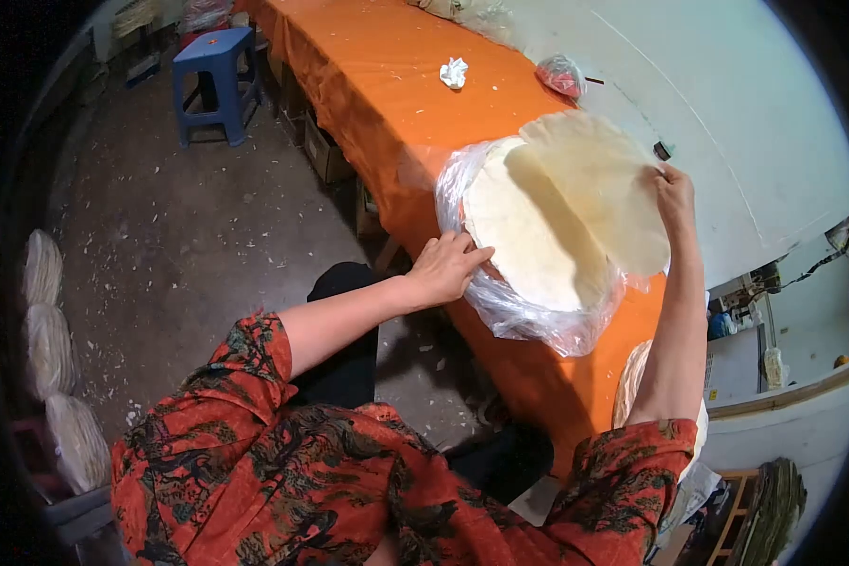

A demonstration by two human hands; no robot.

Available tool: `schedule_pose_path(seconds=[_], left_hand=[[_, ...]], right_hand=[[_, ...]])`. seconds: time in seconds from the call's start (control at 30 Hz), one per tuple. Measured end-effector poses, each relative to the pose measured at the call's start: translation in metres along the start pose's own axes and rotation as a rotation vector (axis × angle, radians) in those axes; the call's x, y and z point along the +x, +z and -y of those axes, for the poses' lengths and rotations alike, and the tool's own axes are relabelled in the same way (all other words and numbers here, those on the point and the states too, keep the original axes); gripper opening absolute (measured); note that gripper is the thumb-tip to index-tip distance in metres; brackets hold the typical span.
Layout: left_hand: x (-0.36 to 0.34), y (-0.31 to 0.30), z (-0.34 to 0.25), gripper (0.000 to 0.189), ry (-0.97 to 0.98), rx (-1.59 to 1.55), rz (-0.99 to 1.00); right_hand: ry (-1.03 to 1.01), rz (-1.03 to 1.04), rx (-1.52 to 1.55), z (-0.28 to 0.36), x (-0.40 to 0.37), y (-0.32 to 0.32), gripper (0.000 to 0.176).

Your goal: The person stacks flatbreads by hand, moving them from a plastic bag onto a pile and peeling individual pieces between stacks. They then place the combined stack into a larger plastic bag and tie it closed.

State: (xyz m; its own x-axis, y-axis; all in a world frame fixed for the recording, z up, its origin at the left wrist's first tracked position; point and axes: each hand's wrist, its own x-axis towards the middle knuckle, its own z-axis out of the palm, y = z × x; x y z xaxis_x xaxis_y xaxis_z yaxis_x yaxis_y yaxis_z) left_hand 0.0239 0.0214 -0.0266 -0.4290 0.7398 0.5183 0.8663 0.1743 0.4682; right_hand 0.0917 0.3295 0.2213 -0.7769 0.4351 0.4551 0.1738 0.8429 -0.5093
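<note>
My right hand [674, 196] pinches the edge of a thin, round, translucent sheet [602, 179], lifted and tilted over the right part of a stack. The stack of pale, round sheets [528, 231] lies in a clear plastic bag [561, 330], opened and bunched around it. At the near left rim of the stack rests my left hand [448, 269], its thumb stretched onto the edge and its other fingers partly bent. The lifted sheet hides the stack's far right side and casts a shadow on it.
An orange cloth [387, 57] covers the long table against a pale wall. On it lie a crumpled white tissue [454, 73] and a small red-and-clear plastic bundle [561, 75]. A blue stool [217, 85] stands on the floor, which is littered with scraps. Wrapped stacks [47, 349] line the left.
</note>
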Motion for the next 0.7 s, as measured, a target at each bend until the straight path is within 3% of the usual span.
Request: schedule_pose_path(seconds=[0.03,0.1,0.13,0.17,0.27,0.33,0.4,0.43,0.53,0.57,0.6,0.67,0.7], left_hand=[[-0.001,0.0,0.0,0.043,0.01,-0.049,-0.033],[-0.004,0.006,0.005,0.044,-0.022,-0.196,-0.102],[-0.004,0.008,0.008,0.045,-0.052,-0.34,-0.169],[-0.004,0.008,0.008,0.045,-0.055,-0.341,-0.173],[-0.008,0.005,0.005,0.042,-0.144,-0.517,-0.184],[-0.007,0.003,0.003,0.041,-0.145,-0.469,-0.179],[-0.007,0.009,0.007,0.041,-0.14,-0.442,-0.192],[-0.007,0.01,0.008,0.04,-0.136,-0.417,-0.202],[0.0,0.01,0.009,0.039,-0.248,-0.566,-0.205],[-0.001,0.009,0.009,0.039,-0.248,-0.565,-0.204],[0.0,0.009,0.009,0.039,-0.278,-0.613,-0.212],[0.0,0.011,0.009,0.039,-0.31,-0.667,-0.219],[0.0,0.015,0.011,0.039,-0.311,-0.646,-0.215]], right_hand=[[0.0,0.0,-0.001,-0.002,-0.005,0.006,0.016],[-0.222,-0.126,-0.144,-0.008,-0.036,0.035,0.018],[-0.233,-0.056,-0.26,-0.01,-0.064,0.055,0.022],[-0.047,0.061,-0.49,0.011,-0.098,0.076,0.02],[-0.067,0.171,-0.353,0.013,-0.16,0.126,0.021],[-0.07,0.21,-0.19,-0.037,-0.145,0.137,0.019],[-0.154,0.157,0.029,-0.052,-0.095,0.102,0.019],[0.056,0.133,-0.131,-0.026,-0.063,0.063,0.019],[-0.078,-0.11,0.149,-0.002,0.0,-0.023,0.016],[-0.085,-0.159,-0.026,0.033,-0.01,-0.034,0.019],[-0.085,-0.158,-0.025,0.033,-0.02,-0.025,0.019],[-0.272,-0.176,-0.099,0.013,-0.041,0.001,0.022],[-0.242,-0.125,-0.246,0.004,-0.062,0.024,0.022]])
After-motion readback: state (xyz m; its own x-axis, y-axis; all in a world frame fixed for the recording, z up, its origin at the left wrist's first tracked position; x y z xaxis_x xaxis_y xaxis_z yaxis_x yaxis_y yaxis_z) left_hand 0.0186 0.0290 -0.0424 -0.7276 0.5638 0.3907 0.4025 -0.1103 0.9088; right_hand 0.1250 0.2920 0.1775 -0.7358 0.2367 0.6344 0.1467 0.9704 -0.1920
